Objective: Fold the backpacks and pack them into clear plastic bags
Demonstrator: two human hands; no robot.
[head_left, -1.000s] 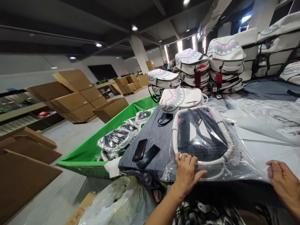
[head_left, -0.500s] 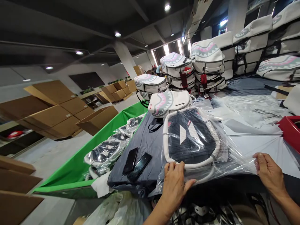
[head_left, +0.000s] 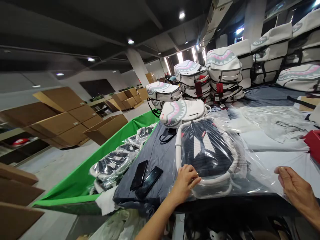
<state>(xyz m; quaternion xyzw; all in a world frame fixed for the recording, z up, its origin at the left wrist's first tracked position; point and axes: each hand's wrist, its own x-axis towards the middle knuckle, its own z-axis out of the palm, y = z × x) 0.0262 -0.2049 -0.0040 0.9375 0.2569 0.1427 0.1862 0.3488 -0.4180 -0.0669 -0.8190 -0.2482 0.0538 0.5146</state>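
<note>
A white-and-black backpack (head_left: 210, 146) lies back panel up at the table's near edge, inside a clear plastic bag (head_left: 257, 176). Two pale angular shapes mark its dark mesh panel. My left hand (head_left: 186, 181) is at the backpack's near left corner, its fingers curled and closed on the plastic film. Over to the right, my right hand (head_left: 293, 186) is closed, thumb against fingers, at the loose side of the bag, which stretches toward it. The film between these fingertips is hard to make out.
Two phones (head_left: 145, 180) lie left of the backpack. A green-lined bin (head_left: 82, 176) holds several bagged backpacks. White backpacks with a shark-mouth print (head_left: 183, 111) are stacked behind. Clear plastic bags (head_left: 275, 120) lie on the right, near a red object (head_left: 312, 143). Cardboard boxes (head_left: 65, 123) stand far left.
My left hand has gone from lying spread on the backpack's near edge to curled fingers on the film. My right hand has shifted slightly right, and the view has tilted a little.
</note>
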